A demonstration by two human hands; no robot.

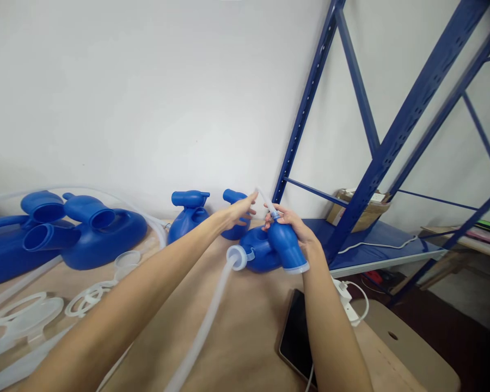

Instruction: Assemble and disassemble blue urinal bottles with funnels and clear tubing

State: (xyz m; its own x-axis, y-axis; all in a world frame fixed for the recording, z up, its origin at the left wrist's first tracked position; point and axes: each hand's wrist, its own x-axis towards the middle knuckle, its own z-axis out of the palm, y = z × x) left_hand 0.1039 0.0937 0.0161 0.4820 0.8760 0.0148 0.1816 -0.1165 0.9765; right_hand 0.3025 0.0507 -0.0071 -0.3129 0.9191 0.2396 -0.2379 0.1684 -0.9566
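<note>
My right hand (291, 220) is closed around the narrow end of a blue plastic funnel piece (285, 244), whose wide mouth with a pale rim faces down toward me. A short translucent tube (266, 198) rises out of that narrow end. Just left of the tube, my left hand (242, 211) is stretched out with its fingers apart, holding nothing. Below both hands a blue urinal bottle (258, 251) lies on the table, partly hidden by the funnel piece. At its opening is a translucent cap (237, 257), and a long hose (209, 321) runs from there toward me.
Several more blue bottles (106, 239) stand along the wall. Clear plastic rings and lids (36, 318) lie at left on the wooden table (237, 348). A phone (296, 332) lies by my right forearm. At right are a power strip (347, 302), blue shelving (375, 245) and a cardboard box (357, 215).
</note>
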